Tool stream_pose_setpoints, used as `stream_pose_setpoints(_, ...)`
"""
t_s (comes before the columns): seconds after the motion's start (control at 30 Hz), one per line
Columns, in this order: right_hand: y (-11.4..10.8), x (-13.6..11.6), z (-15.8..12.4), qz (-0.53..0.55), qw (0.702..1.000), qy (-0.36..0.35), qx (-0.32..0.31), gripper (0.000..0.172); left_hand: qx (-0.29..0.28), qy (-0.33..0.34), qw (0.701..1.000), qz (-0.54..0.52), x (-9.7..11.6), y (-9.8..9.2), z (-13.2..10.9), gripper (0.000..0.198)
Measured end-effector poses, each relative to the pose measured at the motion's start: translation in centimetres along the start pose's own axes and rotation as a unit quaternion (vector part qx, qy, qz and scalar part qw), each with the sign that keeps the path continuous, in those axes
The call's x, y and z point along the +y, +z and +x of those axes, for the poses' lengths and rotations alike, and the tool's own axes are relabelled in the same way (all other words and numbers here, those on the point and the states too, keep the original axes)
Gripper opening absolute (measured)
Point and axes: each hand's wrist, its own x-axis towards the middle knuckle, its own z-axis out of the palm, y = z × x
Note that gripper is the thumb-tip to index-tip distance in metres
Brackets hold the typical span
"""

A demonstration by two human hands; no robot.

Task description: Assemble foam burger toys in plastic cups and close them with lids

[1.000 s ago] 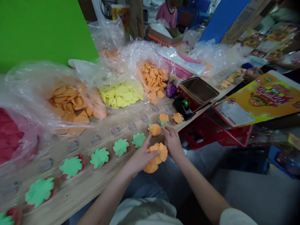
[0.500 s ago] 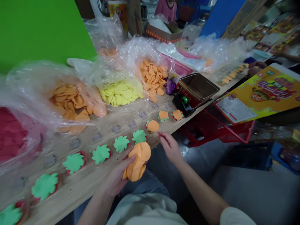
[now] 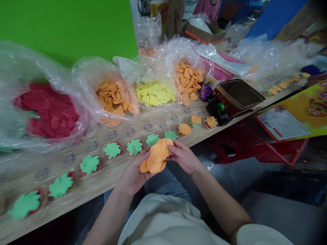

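My left hand (image 3: 132,173) and my right hand (image 3: 184,157) together hold a loose stack of orange foam discs (image 3: 156,156) above the front edge of a long wooden board (image 3: 107,170). Along the board runs a row of green scalloped foam pieces (image 3: 111,150) lying on red backings. Farther right, orange foam discs (image 3: 184,129) sit on top of green pieces. Small metal plates (image 3: 147,127) line the board's back half. Part of the stack is hidden by my fingers.
Clear plastic bags hold red discs (image 3: 48,110), orange discs (image 3: 112,97), yellow discs (image 3: 154,93) and more orange discs (image 3: 187,81) behind the row. A brown tray (image 3: 240,93) sits on a red device at the right. A red wire rack (image 3: 255,144) stands below the board's edge.
My right hand has moved in from beside the board and now grips the orange stack alongside my left hand. The view has swung left, bringing the red bag fully into sight.
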Motion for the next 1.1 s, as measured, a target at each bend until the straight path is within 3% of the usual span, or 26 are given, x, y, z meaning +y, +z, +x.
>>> stream_pose_setpoints(0.1, 0.9, -0.2, -0.1, -0.002, 1.0, -0.014, 0.023, 0.022, -0.005, -0.041, 0.996, -0.082, -0.3, -1.0, 0.1, 0.039)
stream_pose_setpoints(0.27, 2.4, -0.8, -0.2, 0.0, 0.999, -0.032, 0.018, 0.022, -0.019, -0.071, 0.993, -0.094, -1.0, -2.4, 0.3, 0.036)
stream_pose_setpoints(0.37, 3.1, -1.0, -0.3, -0.039, 0.995, -0.083, 0.031, 0.022, -0.089, -0.092, 0.987, -0.097, -1.0, -3.0, 0.2, 0.044)
stream_pose_setpoints(0.47, 3.7, -1.6, -1.0, -0.17, 0.969, -0.181, 0.019, 0.021, -0.173, -0.126, 0.972, -0.093, -0.8, -3.5, -0.1, 0.053)
stream_pose_setpoints(0.53, 4.1, -2.3, -1.8, -0.311, 0.914, -0.257, -0.044, 0.024, -0.209, -0.12, 0.963, -0.119, -0.6, -3.6, -0.3, 0.054)
stream_pose_setpoints(0.67, 4.6, -2.9, -3.3, -0.544, 0.736, -0.347, -0.205, 0.032, -0.231, -0.044, 0.956, -0.176, -0.1, -3.5, -0.7, 0.052)
stream_pose_setpoints(0.7, 4.6, -2.7, -3.6, -0.576, 0.705, -0.352, -0.216, 0.033, -0.228, -0.03, 0.957, -0.179, 0.0, -3.5, -0.8, 0.051)
stream_pose_setpoints(0.77, 4.5, -2.3, -4.1, -0.616, 0.673, -0.355, -0.206, 0.034, -0.215, -0.006, 0.961, -0.175, -0.1, -3.3, -0.9, 0.046)
stream_pose_setpoints(0.83, 4.3, -1.8, -4.4, -0.629, 0.669, -0.353, -0.182, 0.035, -0.186, 0.008, 0.97, -0.156, -0.3, -3.1, -0.9, 0.037)
stream_pose_setpoints(0.9, 3.9, -1.7, -4.7, -0.619, 0.686, -0.345, -0.167, 0.038, -0.148, 0.016, 0.98, -0.131, -0.6, -2.9, -0.8, 0.031)
stream_pose_setpoints(1.0, 3.5, -2.2, -4.9, -0.568, 0.75, -0.298, -0.16, 0.046, -0.093, 0.028, 0.99, -0.1, -0.9, -2.3, -0.7, 0.029)
stream_pose_setpoints(1.1, 3.2, -2.7, -4.0, -0.497, 0.827, -0.246, -0.089, 0.048, -0.08, 0.044, 0.994, -0.059, -1.0, -1.8, -0.7, 0.031)
